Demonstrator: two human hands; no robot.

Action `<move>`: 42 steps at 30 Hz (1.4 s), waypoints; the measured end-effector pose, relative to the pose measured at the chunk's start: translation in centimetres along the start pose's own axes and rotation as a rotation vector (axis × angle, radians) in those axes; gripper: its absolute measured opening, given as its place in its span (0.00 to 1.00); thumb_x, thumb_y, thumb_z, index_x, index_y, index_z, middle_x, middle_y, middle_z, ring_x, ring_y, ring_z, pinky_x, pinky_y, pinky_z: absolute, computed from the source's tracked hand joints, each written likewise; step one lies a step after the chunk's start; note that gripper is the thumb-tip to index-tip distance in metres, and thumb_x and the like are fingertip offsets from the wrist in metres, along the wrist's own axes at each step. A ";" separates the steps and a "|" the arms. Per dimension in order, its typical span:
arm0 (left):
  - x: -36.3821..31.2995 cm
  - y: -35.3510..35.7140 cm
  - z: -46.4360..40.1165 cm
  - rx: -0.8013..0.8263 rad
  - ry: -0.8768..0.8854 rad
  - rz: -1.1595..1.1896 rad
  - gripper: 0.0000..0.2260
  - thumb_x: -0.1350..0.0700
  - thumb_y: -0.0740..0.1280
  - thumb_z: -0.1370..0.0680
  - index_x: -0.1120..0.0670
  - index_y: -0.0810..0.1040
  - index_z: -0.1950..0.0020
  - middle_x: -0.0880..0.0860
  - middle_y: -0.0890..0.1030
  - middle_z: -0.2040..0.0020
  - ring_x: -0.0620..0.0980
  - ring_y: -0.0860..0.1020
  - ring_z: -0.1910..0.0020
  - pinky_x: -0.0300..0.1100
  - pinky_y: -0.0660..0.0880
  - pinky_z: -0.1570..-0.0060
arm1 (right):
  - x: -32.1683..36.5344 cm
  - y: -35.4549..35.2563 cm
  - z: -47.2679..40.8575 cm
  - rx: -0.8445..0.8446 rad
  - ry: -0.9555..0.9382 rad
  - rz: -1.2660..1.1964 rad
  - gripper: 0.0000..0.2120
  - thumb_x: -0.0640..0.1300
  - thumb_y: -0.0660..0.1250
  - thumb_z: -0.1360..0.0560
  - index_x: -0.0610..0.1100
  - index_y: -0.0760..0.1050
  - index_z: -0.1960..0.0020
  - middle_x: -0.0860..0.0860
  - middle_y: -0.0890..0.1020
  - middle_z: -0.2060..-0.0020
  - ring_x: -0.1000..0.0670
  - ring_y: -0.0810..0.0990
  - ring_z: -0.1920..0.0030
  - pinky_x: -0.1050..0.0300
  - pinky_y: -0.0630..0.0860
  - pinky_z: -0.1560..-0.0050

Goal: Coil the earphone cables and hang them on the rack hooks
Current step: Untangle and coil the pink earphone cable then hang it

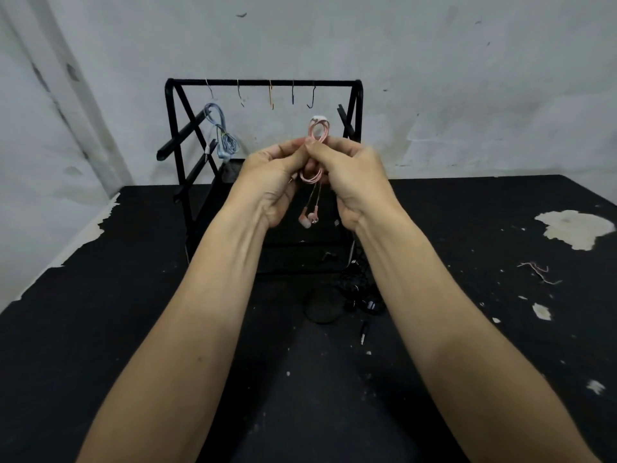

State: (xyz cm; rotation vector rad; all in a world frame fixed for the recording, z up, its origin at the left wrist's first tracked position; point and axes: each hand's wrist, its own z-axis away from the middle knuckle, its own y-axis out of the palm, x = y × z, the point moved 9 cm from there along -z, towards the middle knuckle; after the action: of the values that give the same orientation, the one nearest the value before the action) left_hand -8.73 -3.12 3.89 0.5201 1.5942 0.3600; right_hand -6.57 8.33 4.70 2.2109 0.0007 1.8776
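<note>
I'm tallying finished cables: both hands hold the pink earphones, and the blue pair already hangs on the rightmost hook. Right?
Not quite. In the head view the blue pair hangs on the leftmost hook, not the rightmost. The left hand and right hand do hold the pink earphones.

Lower half of the frame, a black tabletop (100, 329), its coating flaking. At right, a pale bare patch (574, 228); below it a scrap of thin wire (541, 272) (reddish and white). Behind, a stained grey wall (434, 78).

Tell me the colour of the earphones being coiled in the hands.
Pink: the pink earphones, cable and buds, seen in the head view.
</note>
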 end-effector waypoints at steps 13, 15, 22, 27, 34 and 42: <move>0.9 1.4 0.6 0.108 -0.153 0.174 0.05 0.66 0.64 0.21 0.62 0.80 0.54 0.51 0.83 0.61 0.41 0.81 0.67 0.28 0.77 0.66 | 0.6 1.5 0.3 0.203 0.130 -0.285 0.06 0.37 0.67 0.21 0.42 0.78 0.56 0.49 0.80 0.65 0.56 0.73 0.67 0.64 0.71 0.62; 1.0 1.8 0.6 0.141 -0.149 0.180 0.07 0.66 0.63 0.20 0.61 0.80 0.52 0.50 0.84 0.62 0.41 0.81 0.66 0.28 0.76 0.66 | 0.5 1.5 0.3 0.205 0.142 -0.307 0.06 0.38 0.67 0.21 0.44 0.78 0.57 0.52 0.80 0.68 0.58 0.73 0.70 0.65 0.71 0.64; 1.1 2.3 0.7 0.166 -0.120 0.149 0.07 0.66 0.62 0.20 0.60 0.79 0.49 0.49 0.85 0.62 0.40 0.80 0.68 0.28 0.76 0.66 | 0.5 1.7 0.3 0.253 0.190 -0.396 0.08 0.41 0.63 0.18 0.48 0.77 0.55 0.54 0.76 0.66 0.60 0.71 0.69 0.70 0.72 0.67; 0.8 2.1 0.6 0.109 -0.024 0.111 0.05 0.68 0.65 0.22 0.62 0.79 0.50 0.51 0.84 0.65 0.41 0.80 0.69 0.30 0.76 0.65 | 1.3 1.1 0.4 0.174 0.104 -0.273 0.09 0.42 0.63 0.18 0.45 0.78 0.56 0.50 0.78 0.63 0.57 0.72 0.66 0.67 0.71 0.69; -0.2 1.1 0.6 -0.045 0.194 -0.106 0.07 0.70 0.68 0.24 0.67 0.79 0.47 0.62 0.84 0.56 0.54 0.83 0.61 0.44 0.81 0.61 | 1.6 0.1 0.6 0.049 0.025 0.083 0.16 0.50 0.75 0.30 0.48 0.75 0.47 0.47 0.83 0.58 0.53 0.81 0.61 0.55 0.72 0.66; -1.5 0.6 1.2 -0.127 0.456 -0.330 0.06 0.64 0.70 0.23 0.55 0.79 0.58 0.53 0.83 0.63 0.54 0.79 0.65 0.43 0.77 0.67 | 1.6 0.0 1.1 -0.005 -0.015 0.071 0.16 0.50 0.77 0.28 0.42 0.77 0.48 0.48 0.84 0.58 0.49 0.85 0.59 0.42 0.81 0.61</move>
State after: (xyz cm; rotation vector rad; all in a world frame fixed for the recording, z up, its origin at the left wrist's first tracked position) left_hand -7.37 -3.47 5.38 0.0699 2.0439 0.3403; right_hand -5.24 8.35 6.15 2.2495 -0.0852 1.8955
